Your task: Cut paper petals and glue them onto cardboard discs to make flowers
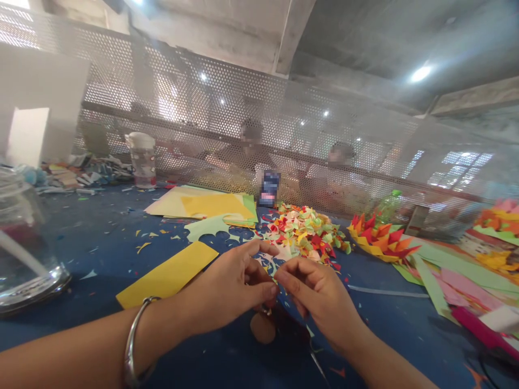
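Note:
My left hand [239, 281], with a silver bangle [132, 337] at the wrist, is closed over the middle of the table, its thumb against curled fingers. Close beside it, my right hand [312, 286] pinches thumb to forefinger. What either hand holds is too small or hidden to make out. Below my fingers shows a round brown disc [263, 328]. A thin metal tool [318, 363], partly in shadow, lies under my right hand. Beyond the hands is a heap of folded paper pieces [310, 229], red, green, orange and cream. A yellow paper strip [166, 273] lies by my left forearm.
Paper sheets [219, 205] and a punched green sheet [211, 227] lie ahead. A paper flower [381, 240] stands right of the heap. A glass jar [24, 248] is at left, a lidded cup [142, 161] behind. A magenta-handled tool [482, 332] lies right. A perforated screen [194, 108] backs the table.

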A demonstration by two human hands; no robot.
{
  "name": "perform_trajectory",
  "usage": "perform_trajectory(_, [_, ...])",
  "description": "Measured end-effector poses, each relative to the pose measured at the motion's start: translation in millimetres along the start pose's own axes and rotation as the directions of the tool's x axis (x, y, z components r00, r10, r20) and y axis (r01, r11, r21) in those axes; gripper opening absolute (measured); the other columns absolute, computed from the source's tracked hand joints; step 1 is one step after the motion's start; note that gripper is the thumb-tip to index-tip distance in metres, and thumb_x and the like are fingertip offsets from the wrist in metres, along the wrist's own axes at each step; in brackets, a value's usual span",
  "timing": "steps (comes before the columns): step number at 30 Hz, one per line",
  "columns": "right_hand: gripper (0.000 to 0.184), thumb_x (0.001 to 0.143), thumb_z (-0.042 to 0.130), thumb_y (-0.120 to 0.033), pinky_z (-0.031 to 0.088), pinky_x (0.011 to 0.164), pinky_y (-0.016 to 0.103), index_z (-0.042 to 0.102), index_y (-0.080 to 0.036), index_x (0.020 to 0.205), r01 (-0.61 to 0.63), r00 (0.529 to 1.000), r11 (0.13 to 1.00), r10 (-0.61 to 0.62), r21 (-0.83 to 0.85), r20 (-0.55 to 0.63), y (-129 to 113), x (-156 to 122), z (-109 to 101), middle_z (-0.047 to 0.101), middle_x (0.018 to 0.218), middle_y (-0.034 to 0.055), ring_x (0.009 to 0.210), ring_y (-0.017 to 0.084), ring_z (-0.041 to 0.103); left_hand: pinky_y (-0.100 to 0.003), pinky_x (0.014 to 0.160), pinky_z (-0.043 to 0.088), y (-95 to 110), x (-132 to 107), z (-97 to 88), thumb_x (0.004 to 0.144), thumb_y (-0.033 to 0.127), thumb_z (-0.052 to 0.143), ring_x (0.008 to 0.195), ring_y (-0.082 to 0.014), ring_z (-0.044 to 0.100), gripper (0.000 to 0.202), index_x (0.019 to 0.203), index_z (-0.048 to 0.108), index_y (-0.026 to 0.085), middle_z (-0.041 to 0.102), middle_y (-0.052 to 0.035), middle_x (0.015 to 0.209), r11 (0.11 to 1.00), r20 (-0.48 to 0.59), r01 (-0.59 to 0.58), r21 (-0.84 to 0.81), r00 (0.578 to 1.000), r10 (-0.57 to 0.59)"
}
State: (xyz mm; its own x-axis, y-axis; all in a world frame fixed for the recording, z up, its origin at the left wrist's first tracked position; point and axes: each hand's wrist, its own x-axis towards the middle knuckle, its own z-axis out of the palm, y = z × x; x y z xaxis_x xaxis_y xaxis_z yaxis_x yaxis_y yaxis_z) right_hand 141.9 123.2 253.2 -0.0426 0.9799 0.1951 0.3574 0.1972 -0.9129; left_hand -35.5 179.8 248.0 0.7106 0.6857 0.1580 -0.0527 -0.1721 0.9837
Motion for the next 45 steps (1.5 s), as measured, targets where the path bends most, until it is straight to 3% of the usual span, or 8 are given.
perform_trajectory(5, [0.029,0.088,0.061,-0.044,0.028,0.041,0.02,0.063,-0.017,0.077,0.008,1.0,1.0,-0.008,-0.001,-0.006,1.5,-1.2,-0.5,0.045,0.053,-0.0076,0.04,0.006,0.037,-0.028,0.06,0.05,7.3,0.9,1.1,0.079,0.029,0.068,0.063,-0.0165,0.065,0.044,0.116,0.046,0.018,0.064,0.0022,0.067,0.994,-0.008,0.072,-0.087,0.997,-0.073])
perform_trajectory(12, [0.029,0.088,0.061,-0.044,0.029,0.041,0.019,0.064,-0.017,0.078,0.022,1.0,1.0,-0.022,-0.014,-0.012,0.6,-0.2,-1.1,0.048,0.053,-0.007,0.04,0.005,0.038,-0.031,0.066,0.051,2.5,0.2,0.4,0.076,0.026,0.072,0.068,-0.0169,0.067,0.045,0.113,0.047,0.018,0.067,0.0002,0.071,0.977,0.044,0.108,-0.186,0.994,-0.102])
perform_trajectory(26, [0.029,0.087,0.061,-0.044,0.029,0.04,0.019,0.063,-0.018,0.076,0.01,1.0,1.0,-0.01,-0.026,-0.008,1.2,-2.0,-0.5,0.046,0.051,-0.0074,0.04,0.006,0.037,-0.029,0.062,0.048,2.0,1.0,0.0,0.068,0.013,0.07,0.06,-0.0155,0.064,0.049,0.11,0.044,0.019,0.068,0.0022,0.066,0.982,0.056,0.086,-0.166,0.995,-0.078])
perform_trajectory(32, [0.027,0.087,0.061,-0.043,0.027,0.04,0.02,0.064,-0.017,0.078,0.021,1.0,1.0,-0.021,-0.008,-0.001,2.7,-1.8,-1.5,0.044,0.051,-0.0078,0.04,0.006,0.036,-0.027,0.06,0.047,3.3,1.0,-0.7,0.069,0.01,0.063,0.063,-0.0164,0.066,0.046,0.11,0.044,0.02,0.067,0.0032,0.066,0.99,0.061,0.111,-0.082,0.992,-0.107])
perform_trajectory(40, [0.029,0.085,0.062,-0.046,0.03,0.04,0.02,0.064,-0.018,0.076,0.016,1.0,1.0,-0.016,-0.016,-0.019,-1.7,-0.6,-0.6,0.045,0.052,-0.0074,0.04,0.006,0.038,-0.029,0.064,0.051,7.1,0.5,3.3,0.075,0.02,0.065,0.066,-0.0161,0.066,0.032,0.101,0.046,0.02,0.065,0.0031,0.067,0.982,0.024,0.146,-0.122,0.989,-0.144])
perform_trajectory(45, [0.029,0.086,0.062,-0.044,0.03,0.039,0.019,0.063,-0.018,0.076,0.029,0.999,0.999,-0.029,-0.026,-0.014,-0.9,-1.6,-0.2,0.045,0.051,-0.0075,0.039,0.006,0.037,-0.03,0.066,0.051,7.4,-0.6,2.6,0.074,0.02,0.07,0.068,-0.0166,0.066,0.038,0.103,0.045,0.019,0.065,0.0028,0.068,0.978,0.038,0.137,-0.158,0.99,-0.133])
